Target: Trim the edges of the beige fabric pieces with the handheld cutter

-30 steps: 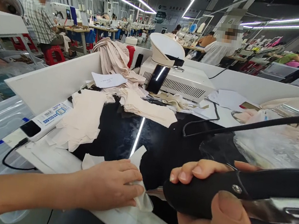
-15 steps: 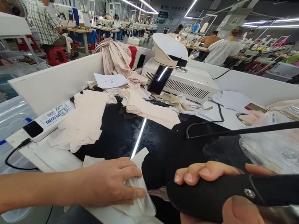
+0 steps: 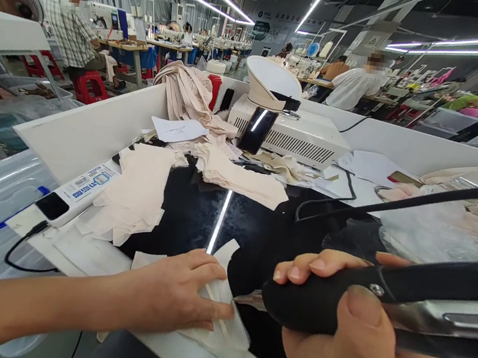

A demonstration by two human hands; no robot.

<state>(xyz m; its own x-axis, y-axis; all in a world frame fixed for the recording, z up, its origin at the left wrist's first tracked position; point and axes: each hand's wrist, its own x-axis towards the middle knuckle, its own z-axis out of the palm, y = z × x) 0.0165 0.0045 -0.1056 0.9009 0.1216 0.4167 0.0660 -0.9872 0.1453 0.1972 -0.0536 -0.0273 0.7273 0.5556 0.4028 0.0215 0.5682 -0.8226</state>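
My left hand (image 3: pixel 186 292) lies with fingers stretched out on a pale cloth piece (image 3: pixel 225 255) at the table's front edge. A narrow folded strip shows under its fingertips. My right hand (image 3: pixel 358 341) is wrapped round the black handle of what looks like an iron (image 3: pixel 315 298). Its pointed metal tip meets the right edge of the cloth piece, close to my left fingers. Most of the iron's underside is hidden by the handle and my hand. A stack of cream cloth pieces (image 3: pixel 239 176) lies farther back on the black work surface (image 3: pixel 259 228).
More cream pieces (image 3: pixel 141 184) lie on the left, beside a white power strip (image 3: pixel 79 190). A phone (image 3: pixel 258 130) leans on a white vented box (image 3: pixel 302 131) bearing a white cap-like form (image 3: pixel 269 83). A black cable (image 3: pixel 411 207) crosses the right side, near plastic bags (image 3: pixel 439 229).
My right hand and the iron have shifted slightly left and up, bringing the tip against the cloth's edge. My left hand stays nearly where it was. The view has tilted a little.
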